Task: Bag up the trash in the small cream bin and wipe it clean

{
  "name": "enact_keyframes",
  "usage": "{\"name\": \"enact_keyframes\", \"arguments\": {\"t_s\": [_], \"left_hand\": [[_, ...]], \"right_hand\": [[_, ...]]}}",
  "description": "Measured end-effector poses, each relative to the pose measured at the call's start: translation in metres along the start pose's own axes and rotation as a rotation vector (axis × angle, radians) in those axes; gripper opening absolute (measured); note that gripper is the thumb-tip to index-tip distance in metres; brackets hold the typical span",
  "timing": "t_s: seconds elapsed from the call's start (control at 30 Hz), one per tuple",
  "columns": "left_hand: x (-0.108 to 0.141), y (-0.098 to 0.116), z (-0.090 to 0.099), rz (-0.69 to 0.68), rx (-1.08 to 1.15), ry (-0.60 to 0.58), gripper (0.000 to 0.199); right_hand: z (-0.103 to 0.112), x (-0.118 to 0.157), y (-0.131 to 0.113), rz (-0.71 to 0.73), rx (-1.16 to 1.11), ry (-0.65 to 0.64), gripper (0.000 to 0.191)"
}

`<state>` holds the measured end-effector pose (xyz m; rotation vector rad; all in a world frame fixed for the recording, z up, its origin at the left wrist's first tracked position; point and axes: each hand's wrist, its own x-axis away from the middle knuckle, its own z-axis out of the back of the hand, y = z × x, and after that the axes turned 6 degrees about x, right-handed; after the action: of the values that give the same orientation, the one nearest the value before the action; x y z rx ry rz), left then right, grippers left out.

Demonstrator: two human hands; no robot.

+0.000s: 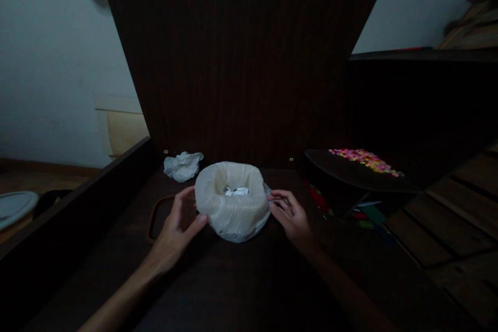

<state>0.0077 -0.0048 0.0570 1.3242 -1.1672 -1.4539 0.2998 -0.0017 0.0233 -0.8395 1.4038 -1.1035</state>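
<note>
A bin (237,220) lined with a whitish plastic bag stands on the dark wooden surface, the bag folded outward over its rim. Some crumpled white and silvery scraps (236,191) lie inside it. At its left side is my left hand (177,228), thumb and fingers spread apart around the bag, the thumb near its front. On the right, my right hand (290,215) pinches the loose edge of the bag between thumb and fingers. Beside my left hand, a brown rectangular frame (153,220) lies partly hidden.
A crumpled white plastic bag (182,166) lies behind on the left. A dark corner shelf (319,163) on the right bears small pink and yellow pieces (365,160), with red and green items below. A raised board (116,176) edges the left side; a tall dark panel (233,62) rises behind.
</note>
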Motion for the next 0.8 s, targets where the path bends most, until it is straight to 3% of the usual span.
{"name": "enact_keyframes", "arguments": {"t_s": [0.07, 0.27, 0.37, 0.47, 0.57, 0.7, 0.8], "left_hand": [[0.001, -0.005, -0.005, -0.013, -0.025, -0.034, 0.065], [-0.008, -0.026, -0.009, 0.018, -0.051, -0.085, 0.071], [-0.014, -0.03, -0.004, -0.004, -0.053, -0.138, 0.066], [-0.02, -0.026, 0.001, -0.017, -0.181, -0.144, 0.046], [-0.028, -0.02, 0.003, -0.016, -0.209, -0.174, 0.031], [-0.042, -0.021, -0.001, 0.04, -0.09, -0.174, 0.017], [-0.05, -0.028, -0.008, 0.134, 0.169, -0.085, 0.01]], "right_hand": [[-0.008, 0.002, 0.002, -0.008, 0.039, -0.027, 0.046], [-0.022, 0.009, 0.006, -0.013, 0.151, -0.131, 0.038], [-0.026, 0.012, 0.01, -0.048, 0.094, -0.133, 0.052], [-0.025, 0.011, 0.013, -0.069, -0.074, -0.142, 0.071], [-0.022, 0.002, 0.009, -0.127, -0.255, -0.053, 0.076], [-0.022, -0.02, -0.003, -0.264, -0.434, 0.169, 0.053], [-0.027, -0.038, -0.009, -0.39, -0.573, 0.269, 0.037]]}}
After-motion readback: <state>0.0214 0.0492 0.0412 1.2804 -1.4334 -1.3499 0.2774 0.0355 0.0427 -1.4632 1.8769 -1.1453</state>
